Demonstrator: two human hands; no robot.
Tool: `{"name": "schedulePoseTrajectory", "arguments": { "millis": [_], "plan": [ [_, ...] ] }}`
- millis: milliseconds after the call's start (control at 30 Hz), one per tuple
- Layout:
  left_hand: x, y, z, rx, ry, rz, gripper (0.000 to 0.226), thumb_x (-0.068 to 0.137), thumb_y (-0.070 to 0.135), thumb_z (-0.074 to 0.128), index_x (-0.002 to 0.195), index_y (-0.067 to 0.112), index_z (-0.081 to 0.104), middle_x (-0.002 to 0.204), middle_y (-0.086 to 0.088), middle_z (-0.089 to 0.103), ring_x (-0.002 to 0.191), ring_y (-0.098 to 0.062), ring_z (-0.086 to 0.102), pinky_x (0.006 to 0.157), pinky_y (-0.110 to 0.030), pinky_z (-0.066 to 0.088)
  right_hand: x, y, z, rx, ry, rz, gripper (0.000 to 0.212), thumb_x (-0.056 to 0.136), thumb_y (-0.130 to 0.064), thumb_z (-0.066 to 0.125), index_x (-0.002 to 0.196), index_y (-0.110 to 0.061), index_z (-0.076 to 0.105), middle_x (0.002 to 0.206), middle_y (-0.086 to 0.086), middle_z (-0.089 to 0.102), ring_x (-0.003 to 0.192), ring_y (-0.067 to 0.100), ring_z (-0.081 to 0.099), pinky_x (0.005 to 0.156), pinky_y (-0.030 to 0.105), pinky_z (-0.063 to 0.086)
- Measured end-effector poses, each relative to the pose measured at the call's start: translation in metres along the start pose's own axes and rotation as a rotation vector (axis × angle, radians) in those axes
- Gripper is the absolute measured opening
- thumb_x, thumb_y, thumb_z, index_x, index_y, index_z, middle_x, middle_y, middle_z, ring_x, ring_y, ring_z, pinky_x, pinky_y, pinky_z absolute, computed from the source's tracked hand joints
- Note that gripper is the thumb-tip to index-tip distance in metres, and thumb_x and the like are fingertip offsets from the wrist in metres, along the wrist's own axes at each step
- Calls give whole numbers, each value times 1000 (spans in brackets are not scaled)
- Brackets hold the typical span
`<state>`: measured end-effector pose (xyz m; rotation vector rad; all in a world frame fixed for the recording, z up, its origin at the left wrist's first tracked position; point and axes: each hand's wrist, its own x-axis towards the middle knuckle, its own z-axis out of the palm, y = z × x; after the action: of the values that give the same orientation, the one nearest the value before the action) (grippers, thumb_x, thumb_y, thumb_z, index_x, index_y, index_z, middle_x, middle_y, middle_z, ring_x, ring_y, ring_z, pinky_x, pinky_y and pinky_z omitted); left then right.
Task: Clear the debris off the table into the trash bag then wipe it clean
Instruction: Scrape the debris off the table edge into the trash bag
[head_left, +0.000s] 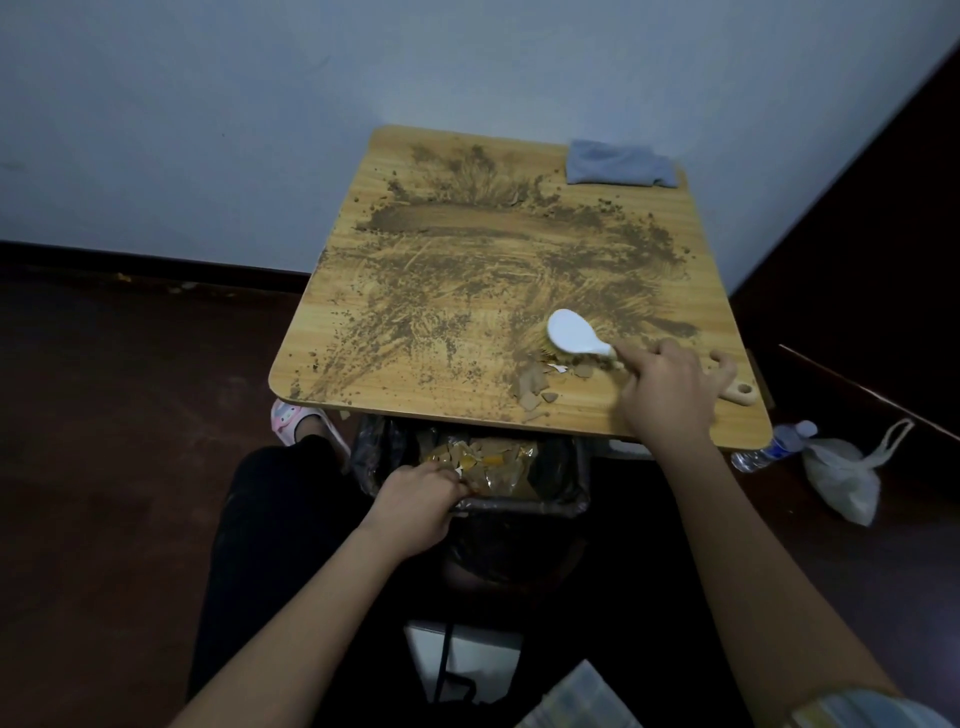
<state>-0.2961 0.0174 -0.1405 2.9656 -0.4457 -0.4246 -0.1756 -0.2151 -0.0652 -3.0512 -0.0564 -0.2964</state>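
A small wooden table is smeared with brown dirt. Broken shell-like fragments lie near its front edge. My right hand grips the handle of a white brush whose yellow bristles press on the tabletop just behind the fragments. Below the front edge stands a bin lined with a black trash bag, holding tan and yellow debris. My left hand grasps the bag's near rim. A folded grey cloth lies at the table's far right corner.
A plastic bottle and a white plastic bag lie on the dark floor to the right. A wooden handle with a hole sticks out at the table's right front. My knee and a pink slipper are at the left.
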Motion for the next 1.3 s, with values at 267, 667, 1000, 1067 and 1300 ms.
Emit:
{"name": "schedulePoseTrajectory", "arguments": {
  "millis": [267, 667, 1000, 1067, 1300],
  "plan": [
    [2, 3, -1, 18, -5, 15, 30, 90, 21, 42, 113, 24, 60, 115, 5, 58, 114, -19, 48, 82, -31, 42, 12, 7, 1, -96, -52, 64, 44, 83, -12, 56, 119, -35, 65, 107, 8, 58, 109, 29, 51, 102, 44, 7],
    [5, 6, -1, 14, -22, 22, 31, 91, 21, 44, 116, 26, 60, 120, 5, 56, 117, -19, 47, 85, -31, 42, -10, 18, -7, -56, 18, 91, 44, 78, -7, 57, 112, -31, 71, 96, 9, 60, 98, 30, 54, 99, 42, 9],
    [6, 9, 0, 4, -32, 32, 30, 93, 28, 43, 118, 27, 60, 123, 7, 56, 119, -18, 47, 86, -31, 42, -31, 7, -4, -80, -41, -9, 36, 77, -9, 61, 102, -32, 74, 86, 7, 59, 90, 31, 55, 97, 45, 15],
    [6, 8, -1, 7, -29, 32, 29, 93, 28, 44, 117, 26, 60, 121, 6, 56, 119, -19, 47, 86, -31, 42, -32, 7, -3, -46, -6, -9, 36, 75, -5, 61, 97, -30, 75, 82, 7, 58, 85, 31, 55, 96, 46, 17],
    [5, 8, -2, 24, -29, 35, 30, 93, 27, 43, 118, 25, 59, 121, 4, 56, 120, -19, 46, 86, -32, 42, -26, 7, -1, -76, -25, 31, 42, 79, -8, 59, 108, -34, 71, 94, 6, 58, 94, 28, 54, 98, 45, 11]
  ]
}}
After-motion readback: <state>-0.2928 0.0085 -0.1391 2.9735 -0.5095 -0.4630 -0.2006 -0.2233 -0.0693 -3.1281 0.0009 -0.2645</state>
